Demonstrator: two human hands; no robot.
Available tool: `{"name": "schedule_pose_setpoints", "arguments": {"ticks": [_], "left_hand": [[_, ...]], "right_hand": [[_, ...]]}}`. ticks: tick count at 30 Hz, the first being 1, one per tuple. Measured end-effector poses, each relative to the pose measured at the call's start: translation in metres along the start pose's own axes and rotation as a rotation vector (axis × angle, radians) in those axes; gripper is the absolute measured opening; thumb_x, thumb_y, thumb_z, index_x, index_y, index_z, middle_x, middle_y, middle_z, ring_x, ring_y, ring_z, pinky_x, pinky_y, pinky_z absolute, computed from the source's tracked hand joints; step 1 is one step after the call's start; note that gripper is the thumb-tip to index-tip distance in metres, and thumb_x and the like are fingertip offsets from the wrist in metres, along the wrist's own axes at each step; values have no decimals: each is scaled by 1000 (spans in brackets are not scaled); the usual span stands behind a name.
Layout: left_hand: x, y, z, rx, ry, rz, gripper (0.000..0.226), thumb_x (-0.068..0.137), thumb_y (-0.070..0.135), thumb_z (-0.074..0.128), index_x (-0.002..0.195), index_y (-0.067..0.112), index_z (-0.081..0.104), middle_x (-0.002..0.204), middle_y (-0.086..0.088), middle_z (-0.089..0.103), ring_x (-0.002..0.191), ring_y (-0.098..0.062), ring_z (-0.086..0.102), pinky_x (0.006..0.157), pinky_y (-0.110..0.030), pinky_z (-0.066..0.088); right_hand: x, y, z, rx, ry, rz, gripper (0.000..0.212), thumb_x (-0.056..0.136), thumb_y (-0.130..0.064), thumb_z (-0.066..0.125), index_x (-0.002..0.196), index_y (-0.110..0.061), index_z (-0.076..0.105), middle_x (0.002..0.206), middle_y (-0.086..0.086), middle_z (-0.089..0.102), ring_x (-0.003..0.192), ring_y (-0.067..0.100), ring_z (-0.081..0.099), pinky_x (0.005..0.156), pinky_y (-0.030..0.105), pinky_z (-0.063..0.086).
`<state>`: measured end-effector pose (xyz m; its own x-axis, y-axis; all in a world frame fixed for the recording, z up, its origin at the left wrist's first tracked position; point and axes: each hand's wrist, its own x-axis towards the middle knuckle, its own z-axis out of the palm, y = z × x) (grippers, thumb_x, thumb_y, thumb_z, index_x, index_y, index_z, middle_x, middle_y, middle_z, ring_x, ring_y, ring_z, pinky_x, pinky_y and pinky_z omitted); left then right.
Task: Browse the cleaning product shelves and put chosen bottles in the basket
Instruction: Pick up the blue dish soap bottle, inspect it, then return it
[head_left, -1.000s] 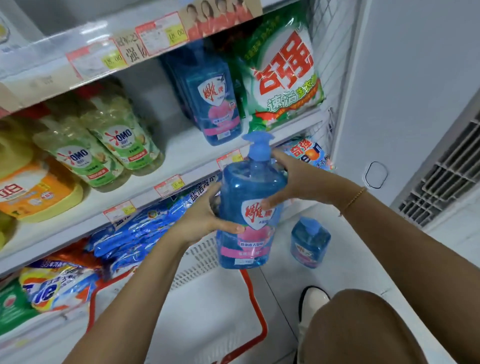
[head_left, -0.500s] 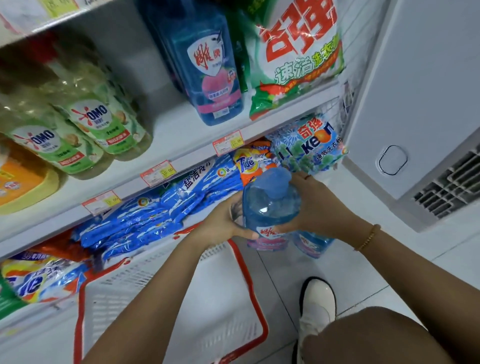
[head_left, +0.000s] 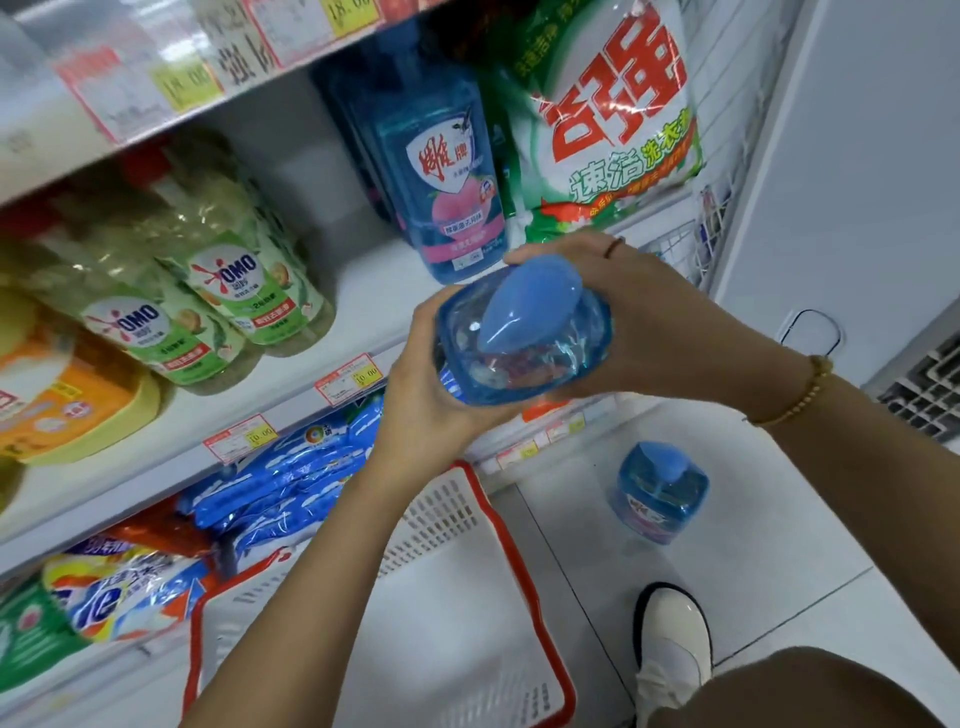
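I hold a clear blue pump bottle (head_left: 524, 338) in front of the shelf, its blue pump cap towards me. My left hand (head_left: 431, 395) grips its left side and underside. My right hand (head_left: 644, 322) grips its right side, fingers curled over the top by the cap. Below it on the floor stands a white basket with a red rim (head_left: 540, 597), with nothing visible inside. A second blue pump bottle (head_left: 660, 491) stands on the floor to the right of the basket. More of the same blue bottles (head_left: 441, 171) stand on the middle shelf.
The middle shelf (head_left: 358, 291) also carries green OMO bottles (head_left: 218, 296), an orange and yellow jug (head_left: 67, 405) and a large green and white detergent bag (head_left: 608, 114). Blue refill pouches (head_left: 291, 478) fill the lower shelf. My white shoe (head_left: 672, 649) stands right of the basket.
The bottle has come up from low beside the basket to shelf height and tilted its cap towards me. Both hands kept their hold. The view swung back upwards.
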<state>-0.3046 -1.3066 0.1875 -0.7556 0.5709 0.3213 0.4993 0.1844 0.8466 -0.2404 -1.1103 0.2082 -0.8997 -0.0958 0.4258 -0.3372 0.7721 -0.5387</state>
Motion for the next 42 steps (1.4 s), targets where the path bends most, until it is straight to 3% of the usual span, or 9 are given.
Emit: {"name": "schedule_pose_setpoints", "arguments": {"ticks": [5, 8, 13, 17, 22, 27, 31, 37, 42], "left_hand": [[29, 7, -43, 174, 146, 239, 87, 60, 23, 91, 123, 43, 36, 122, 24, 52, 113, 2, 53, 93, -21, 46], [44, -1, -61, 193, 224, 273, 83, 63, 14, 89, 125, 35, 37, 121, 17, 53, 113, 4, 53, 95, -16, 43], [56, -21, -72, 179, 330, 155, 82, 62, 15, 89, 122, 38, 38, 120, 21, 52, 112, 11, 52, 94, -11, 43], [65, -36, -75, 206, 367, 66, 86, 61, 12, 90, 128, 31, 40, 123, 12, 54, 112, 7, 52, 95, -14, 45], [96, -41, -97, 172, 387, -55, 91, 57, 15, 91, 134, 15, 43, 123, 13, 55, 107, 8, 55, 92, -9, 44], [132, -53, -124, 105, 326, -274, 80, 56, 34, 91, 125, 15, 57, 115, 6, 69, 101, -9, 67, 92, -33, 53], [141, -65, -119, -47, 416, -293, 69, 75, 30, 81, 134, 15, 49, 123, 2, 65, 102, -8, 67, 81, -22, 57], [125, -103, -65, 84, 595, -344, 85, 72, 41, 80, 142, 12, 40, 136, -5, 56, 123, -21, 56, 105, -41, 44], [147, -120, -68, 91, 622, -478, 73, 76, 34, 79, 134, 6, 47, 130, -11, 60, 117, -27, 58, 102, -42, 46]], "right_hand": [[38, -17, 5, 83, 171, -133, 88, 68, -38, 83, 141, -16, 40, 141, 4, 40, 131, 8, 36, 110, 21, 33], [54, -15, 18, 234, 225, -51, 84, 75, -22, 79, 146, -18, 33, 145, 1, 37, 134, 10, 37, 110, 29, 37], [71, 30, 56, 3, 126, 284, 61, 86, -16, 66, 141, -11, 42, 137, 10, 48, 124, 21, 47, 102, 23, 33], [76, 57, 85, -42, 63, 450, 59, 88, -18, 65, 141, -5, 41, 143, 13, 41, 129, 27, 43, 108, 33, 33], [74, 64, 105, -53, 117, 467, 54, 91, -14, 60, 140, -2, 42, 142, 16, 39, 136, 26, 29, 112, 29, 24], [78, 66, 116, -63, 222, 459, 50, 90, -12, 60, 136, 0, 46, 137, 14, 41, 133, 25, 31, 111, 29, 29], [83, 65, 124, -91, 277, 443, 45, 87, -8, 61, 130, 4, 51, 129, 16, 48, 129, 27, 34, 107, 31, 34], [84, 72, 128, -106, 328, 439, 43, 86, -7, 62, 127, 5, 54, 124, 16, 51, 125, 27, 38, 104, 31, 37], [80, 87, 121, -78, 347, 395, 35, 87, -8, 60, 120, 3, 60, 114, 16, 57, 114, 30, 46, 97, 40, 42]]}}
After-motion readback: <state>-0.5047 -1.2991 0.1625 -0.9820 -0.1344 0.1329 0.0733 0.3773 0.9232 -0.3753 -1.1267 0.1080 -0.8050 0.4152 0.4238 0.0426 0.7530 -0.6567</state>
